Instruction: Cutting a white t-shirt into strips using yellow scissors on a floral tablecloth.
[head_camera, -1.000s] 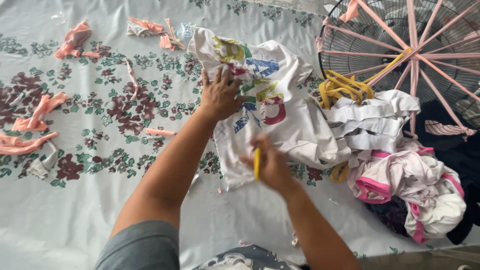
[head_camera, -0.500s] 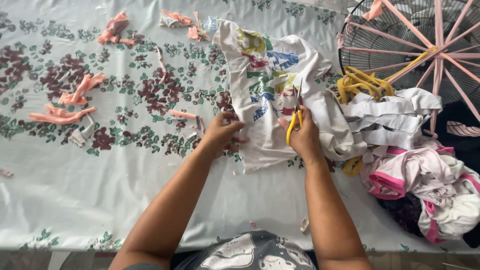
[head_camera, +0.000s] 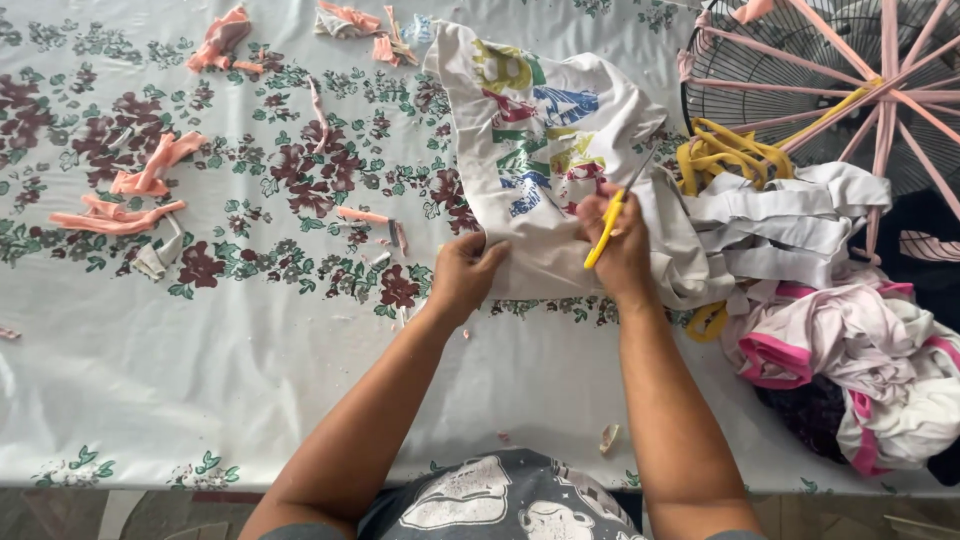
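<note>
left hand pinches shirt hem | right hand grips scissors, shirt at 12 | strips at 3

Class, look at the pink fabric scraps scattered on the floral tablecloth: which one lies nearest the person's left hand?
The short pink strip just above and left of the left hand. The other pink scraps lie farther off, along the far edge and left side.

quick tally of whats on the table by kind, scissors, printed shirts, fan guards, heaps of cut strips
scissors, in the right hand: 1
printed shirt, held by the left hand: 1
fan guard: 1
heaps of cut strips: 2, yellow and white
total: 5
</note>
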